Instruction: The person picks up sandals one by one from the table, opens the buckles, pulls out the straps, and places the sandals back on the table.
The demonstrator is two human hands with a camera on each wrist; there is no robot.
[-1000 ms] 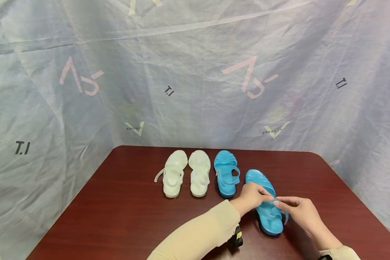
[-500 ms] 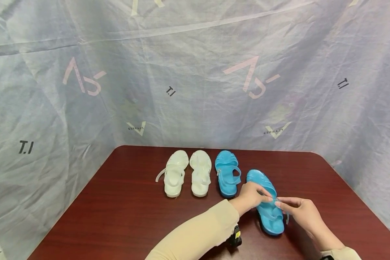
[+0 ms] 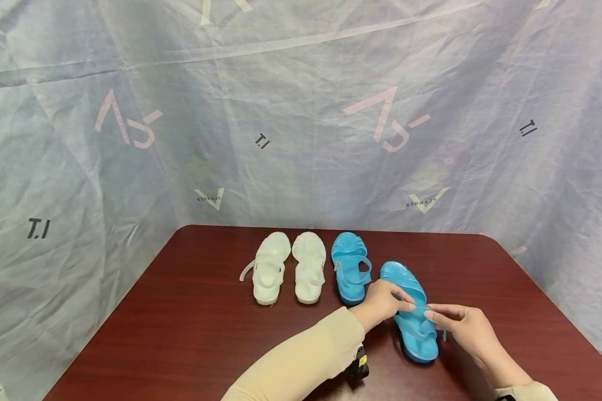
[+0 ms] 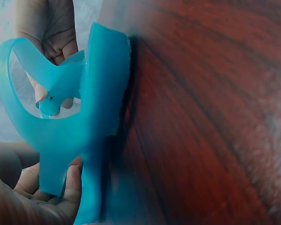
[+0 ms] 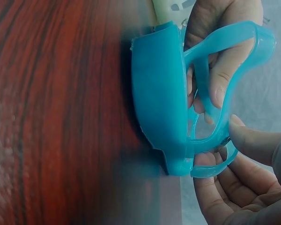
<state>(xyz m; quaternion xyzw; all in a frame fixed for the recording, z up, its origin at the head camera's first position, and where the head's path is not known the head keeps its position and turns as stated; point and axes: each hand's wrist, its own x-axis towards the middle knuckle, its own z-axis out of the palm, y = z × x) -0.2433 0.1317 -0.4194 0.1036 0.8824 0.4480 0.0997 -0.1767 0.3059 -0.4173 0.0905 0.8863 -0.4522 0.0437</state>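
Note:
A blue jelly sandal [image 3: 416, 340] lies on the table at the right, toe pointing away, with both hands at its ankle strap. My left hand [image 3: 381, 301] reaches in from the left and pinches the strap between thumb and fingers. In the left wrist view, the left thumb [image 4: 72, 183] lies close by the sandal's side. My right hand [image 3: 466, 328] pinches the strap at the small buckle on the sandal's right side. The right wrist view shows the right thumb [image 5: 243, 133] on the strap [image 5: 225, 117], with a loose loop below it.
Another blue sandal [image 3: 350, 292] stands just left of the hands. Farther left, two white sandals, one nearer [image 3: 308, 292] and one at the far left [image 3: 267, 292], complete a row on the dark red table [image 3: 180, 334]. A printed grey cloth [image 3: 301, 111] hangs behind.
My left hand has shifted slightly left, widening the gap to the right hand's fingertips, where the strap shows. The right hand and the sandal stay nearly in place.

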